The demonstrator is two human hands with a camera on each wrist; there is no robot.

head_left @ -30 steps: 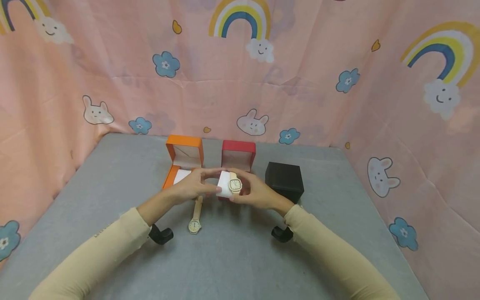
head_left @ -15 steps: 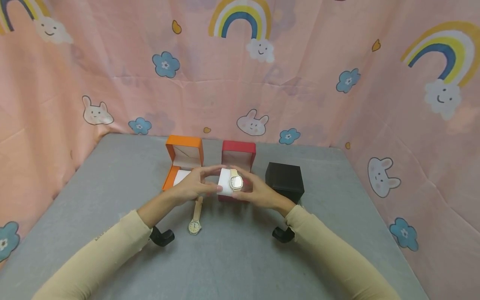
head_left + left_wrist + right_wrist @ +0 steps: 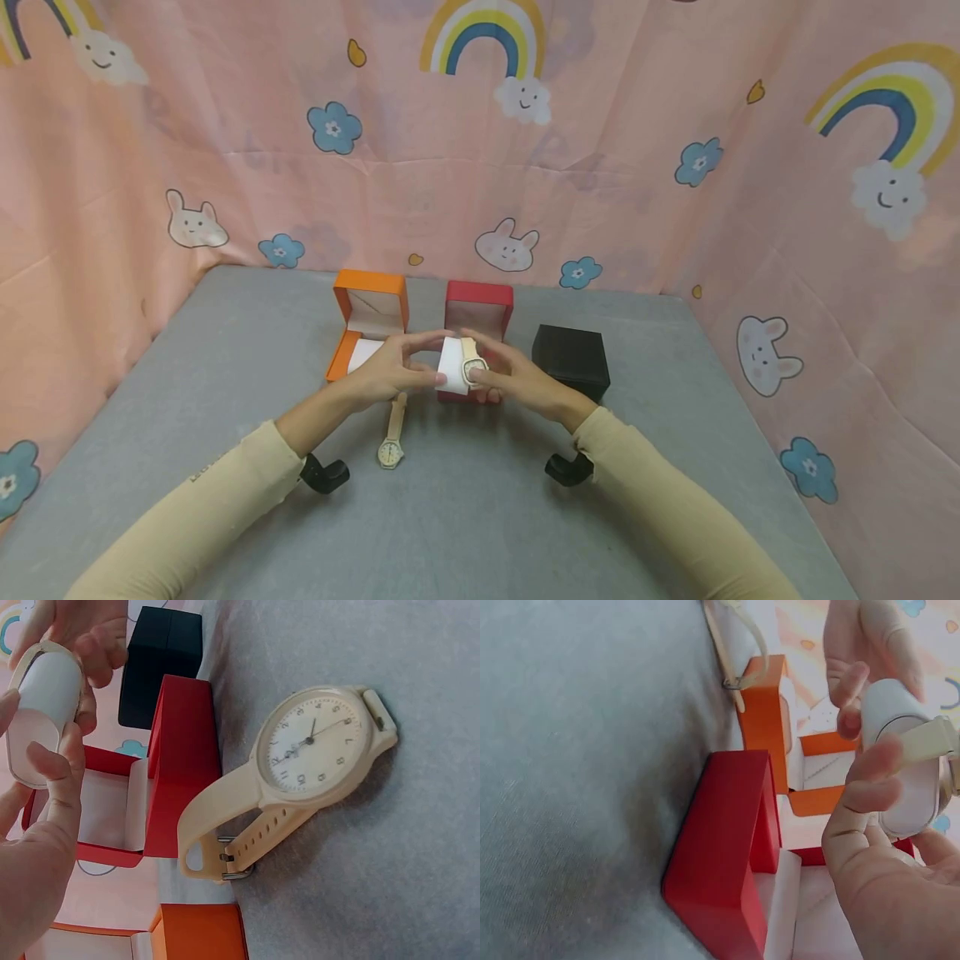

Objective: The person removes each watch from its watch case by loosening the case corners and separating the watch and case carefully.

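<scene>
Both hands grasp one white cushion above the red box.
Left hand (image 3: pixel 386 371) and right hand (image 3: pixel 517 382) pinch the cushion (image 3: pixel 452 365), its strapped watch (image 3: pixel 472 364) face half hidden by fingers; over the red box (image 3: pixel 477 312). Three boxes, two watches counted.

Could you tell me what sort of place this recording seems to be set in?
Probably a staged tabletop booth rather than a home or shop: a grey table walled by pink cartoon cloth, with an orange box, red box and black box lined up.
</scene>
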